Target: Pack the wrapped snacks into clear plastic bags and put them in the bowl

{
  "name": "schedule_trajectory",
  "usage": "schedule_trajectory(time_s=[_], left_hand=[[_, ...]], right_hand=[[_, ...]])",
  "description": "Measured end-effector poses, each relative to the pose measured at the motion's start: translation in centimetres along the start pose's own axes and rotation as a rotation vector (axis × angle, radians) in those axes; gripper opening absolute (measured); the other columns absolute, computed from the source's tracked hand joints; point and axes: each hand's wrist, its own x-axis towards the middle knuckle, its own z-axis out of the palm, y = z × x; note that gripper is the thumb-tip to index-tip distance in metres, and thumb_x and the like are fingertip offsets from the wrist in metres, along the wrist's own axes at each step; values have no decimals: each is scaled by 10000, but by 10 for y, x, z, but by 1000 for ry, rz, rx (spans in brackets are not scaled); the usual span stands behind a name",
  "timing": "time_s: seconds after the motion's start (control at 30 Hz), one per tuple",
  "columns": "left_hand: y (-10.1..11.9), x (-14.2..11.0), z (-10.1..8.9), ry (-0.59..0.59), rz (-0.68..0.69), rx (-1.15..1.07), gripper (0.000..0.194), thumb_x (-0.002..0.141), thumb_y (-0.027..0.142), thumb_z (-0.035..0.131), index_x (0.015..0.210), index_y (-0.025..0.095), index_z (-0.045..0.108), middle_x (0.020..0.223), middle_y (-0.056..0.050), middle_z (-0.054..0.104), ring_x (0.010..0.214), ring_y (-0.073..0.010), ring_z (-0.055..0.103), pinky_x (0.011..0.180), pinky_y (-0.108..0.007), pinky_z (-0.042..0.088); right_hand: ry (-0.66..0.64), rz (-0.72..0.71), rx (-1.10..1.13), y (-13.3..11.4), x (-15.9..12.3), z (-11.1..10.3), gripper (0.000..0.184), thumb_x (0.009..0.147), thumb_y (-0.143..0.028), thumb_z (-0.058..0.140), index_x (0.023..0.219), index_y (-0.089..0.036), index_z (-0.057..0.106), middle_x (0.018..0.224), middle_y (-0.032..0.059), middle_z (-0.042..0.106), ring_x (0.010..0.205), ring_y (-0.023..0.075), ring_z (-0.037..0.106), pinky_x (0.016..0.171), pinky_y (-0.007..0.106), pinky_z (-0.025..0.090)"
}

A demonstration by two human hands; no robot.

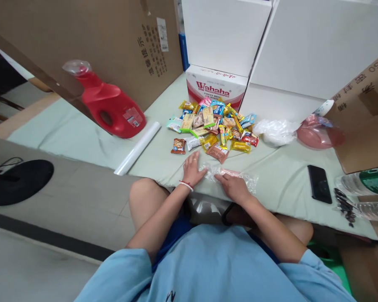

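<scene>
A crumpled clear plastic bag (251,182) with something pink (230,172) in or under it lies at the table's front edge. My left hand (192,171) rests at the bag's left end, fingers stretched forward and thumb touching the plastic. A beaded bracelet is on that wrist. Over the bag's middle, my right hand (235,188) has its fingers closed on the plastic; its fingertips are partly hidden. Just beyond both hands is a pile of wrapped snacks (208,119), with a brown packet (218,152) and a small biscuit packet (178,146) nearest.
Left of the pile are a white roll (137,148) and a red jug (108,105). A Wahaba-type red-and-white carton (216,86) stands behind. Rightward lie white plastic bags (276,131), a pink bowl (318,135), a phone (319,184) and clear bottles (373,181).
</scene>
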Motion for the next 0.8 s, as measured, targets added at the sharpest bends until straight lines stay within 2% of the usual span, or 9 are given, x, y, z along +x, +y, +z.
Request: schedule_trajectory(time_s=[0.03,0.1,0.2,0.27,0.33,0.47,0.57,0.7,0.8], left_hand=[[3,5,0,-81,19,-22,820,732,306,770,1490,182,485,1429,-146,609,1345,-344,514,1137,-520,398],[8,13,2,-201,17,-61,606,772,293,724,1361,203,613,1196,-94,730,1205,-303,603,1075,-458,445],[12,22,5,-232,-44,-72,211,819,282,649,981,196,756,890,-69,746,967,-266,659,932,-390,496],[12,28,4,-238,-61,-87,139,809,262,638,851,194,752,815,-57,733,853,-239,658,845,-354,506],[10,31,0,-246,-72,-116,121,794,238,634,827,198,744,802,-42,737,803,-217,655,796,-327,504],[12,31,-14,-265,-82,-181,106,801,223,613,809,196,715,813,-35,742,801,-208,671,773,-314,512],[25,20,-15,-321,-80,-260,146,847,254,582,871,184,708,749,-24,731,727,-196,687,713,-302,534],[53,3,4,-410,-56,-379,247,830,180,561,995,168,745,856,-34,775,788,-188,721,745,-290,569],[66,-3,17,-405,-35,-400,350,844,138,492,1051,168,773,1069,-60,779,1003,-204,718,916,-324,569]], right_hand=[[12,10,22,1,1,-1,472,1058,-282,399,1512,-351,510,1247,83,702,1038,229,685,772,289,495],[50,13,87,4,3,-2,462,1055,-286,413,1499,-325,533,1280,86,702,1120,231,675,857,302,517],[148,-19,226,12,5,-1,441,1047,-256,412,1452,-273,586,1320,82,700,1241,221,634,997,329,503],[195,-54,300,15,5,-1,430,1047,-245,402,1420,-261,614,1324,67,703,1277,206,616,1052,333,480],[163,-82,300,15,3,-4,419,1046,-256,409,1400,-280,632,1289,52,721,1249,205,633,1034,326,487],[-11,-62,114,5,3,-12,423,1039,-284,423,1403,-332,633,1189,60,741,1085,246,693,841,315,520],[-27,-39,63,-3,6,-17,422,1031,-267,427,1388,-346,637,1177,61,729,1042,249,693,789,298,498],[-36,-74,105,-1,7,-21,363,1007,-267,481,1310,-234,680,1173,120,701,1055,265,669,855,328,504],[-59,-256,250,6,1,-25,420,932,-244,612,1346,-182,647,1314,160,632,1191,278,603,999,385,487]])
